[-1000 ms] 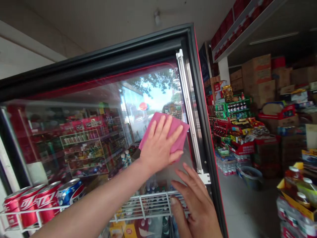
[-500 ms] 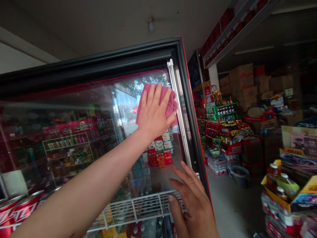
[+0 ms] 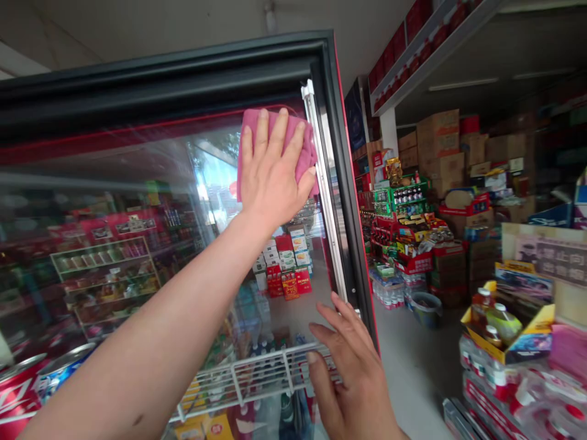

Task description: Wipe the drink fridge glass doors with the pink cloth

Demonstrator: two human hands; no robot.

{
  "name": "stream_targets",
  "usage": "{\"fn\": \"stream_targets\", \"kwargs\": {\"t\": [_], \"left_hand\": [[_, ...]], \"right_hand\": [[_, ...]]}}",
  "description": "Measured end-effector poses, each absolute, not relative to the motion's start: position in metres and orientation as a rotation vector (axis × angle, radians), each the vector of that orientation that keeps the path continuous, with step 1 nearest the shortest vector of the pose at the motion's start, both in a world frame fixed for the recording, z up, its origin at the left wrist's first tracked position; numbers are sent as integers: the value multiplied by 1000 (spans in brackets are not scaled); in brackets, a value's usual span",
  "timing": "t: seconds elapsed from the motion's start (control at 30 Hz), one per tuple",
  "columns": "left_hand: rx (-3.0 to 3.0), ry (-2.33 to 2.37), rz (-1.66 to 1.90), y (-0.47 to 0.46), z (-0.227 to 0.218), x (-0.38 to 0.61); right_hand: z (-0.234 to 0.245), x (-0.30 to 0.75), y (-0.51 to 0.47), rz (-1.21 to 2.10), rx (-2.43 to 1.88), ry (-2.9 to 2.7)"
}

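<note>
My left hand [image 3: 274, 174] lies spread over a pink cloth [image 3: 251, 120], holding it flat against the glass [image 3: 287, 321] near the upper right corner of a fridge door. Its thumb is by the white metal strip [image 3: 321, 177] along the glass edge. Lower right, my right hand [image 3: 358, 366] has its fingers apart and nothing in it. It is nearest the black door frame [image 3: 360, 256] and the white wire rack [image 3: 261, 370]; whether it touches the frame I cannot tell.
Drink cans [image 3: 64, 366] stand at the lower left. To the right are a yellow carton of bottles [image 3: 504, 342] on packs of drinks, a bucket [image 3: 426, 308] on the floor, and stacked cardboard boxes [image 3: 438, 137]. The glass reflects shop shelves.
In the picture, my left hand and the cloth are higher and slightly left, still near the glass's right edge. The view has tilted and shifted a little. My right hand stays open low beside the frame.
</note>
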State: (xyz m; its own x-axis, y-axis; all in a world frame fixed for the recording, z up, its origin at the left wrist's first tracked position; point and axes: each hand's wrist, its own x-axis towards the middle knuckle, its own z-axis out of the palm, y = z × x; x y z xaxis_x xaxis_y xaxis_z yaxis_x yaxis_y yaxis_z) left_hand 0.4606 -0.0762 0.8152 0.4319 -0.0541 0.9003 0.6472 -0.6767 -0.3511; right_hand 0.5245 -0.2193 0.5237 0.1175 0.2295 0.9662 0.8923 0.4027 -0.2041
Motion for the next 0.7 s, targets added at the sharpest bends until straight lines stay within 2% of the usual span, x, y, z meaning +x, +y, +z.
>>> {"fn": "stream_targets", "kwargs": {"t": [0.4,0.5,0.7], "left_hand": [[-2007,-513,-963,-86,655,452],[-2014,-452,-891,-86,642,446],[-1987,-191,-598,-80,648,412]], "right_hand": [[515,509,-218,-626,-1056,-1405],[513,506,-220,-629,-1061,-1403],[511,506,-228,-631,-1081,-1417]]}}
